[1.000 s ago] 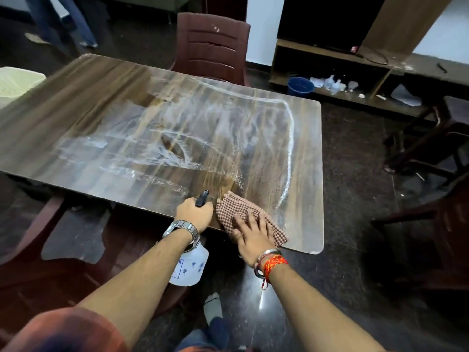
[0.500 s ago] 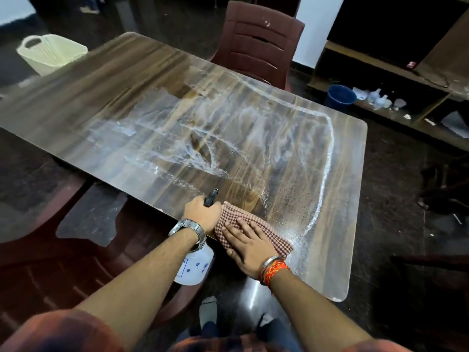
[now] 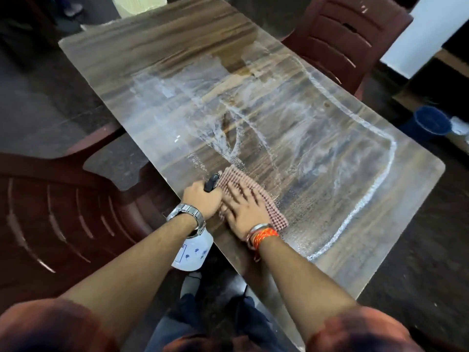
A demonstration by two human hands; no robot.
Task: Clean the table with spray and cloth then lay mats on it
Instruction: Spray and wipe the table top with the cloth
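A long wood-grain table (image 3: 177,54) carries white foamy spray streaks across its near half. My left hand (image 3: 201,200) grips the black head of a white spray bottle (image 3: 194,252), whose body hangs below the table's near edge. My right hand (image 3: 243,209) lies flat with spread fingers on a red-and-white checked cloth (image 3: 275,213), pressing it onto the wet surface just right of the left hand. No mats are in view.
A dark red plastic chair (image 3: 350,39) stands at the table's far side and another (image 3: 58,219) sits at the near left. A blue bucket (image 3: 429,123) is on the floor at right. A pale basket (image 3: 137,3) shows beyond the far end.
The view has swung left and closer to the table. My right hand and the cloth have slid left, up against my left hand. The left hand keeps its grip on the bottle.
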